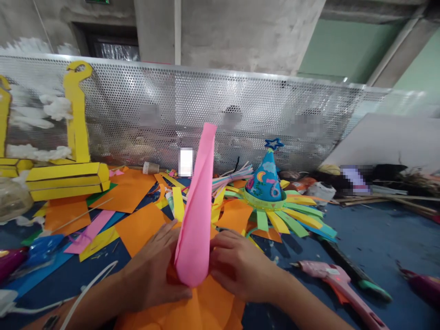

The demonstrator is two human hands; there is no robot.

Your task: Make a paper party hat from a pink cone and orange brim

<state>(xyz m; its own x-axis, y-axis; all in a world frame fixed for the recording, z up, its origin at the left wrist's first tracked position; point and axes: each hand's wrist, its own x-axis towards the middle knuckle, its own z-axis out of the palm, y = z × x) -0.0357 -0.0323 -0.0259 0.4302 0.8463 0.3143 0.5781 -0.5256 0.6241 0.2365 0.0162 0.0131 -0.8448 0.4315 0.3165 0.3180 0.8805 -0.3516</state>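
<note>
Pink paper cone (195, 206) is pointing up and leaning a little to the right, and it is sitting between the person's two hands, at the near end of the scene. The left hand (151, 266) is pressing on its left side and the right hand (240, 266) is pressing on its right side, so the hands are coming together around the cone and clamping the paper. Orange paper (202, 305) is lying under the hands. On the far side, a blue party hat (264, 183) with paper strips is sitting on a blue surface (374, 238). A pink glue gun (338, 284) is lying on the right, and a perforated metal screen (220, 101) is standing behind everything.
</note>
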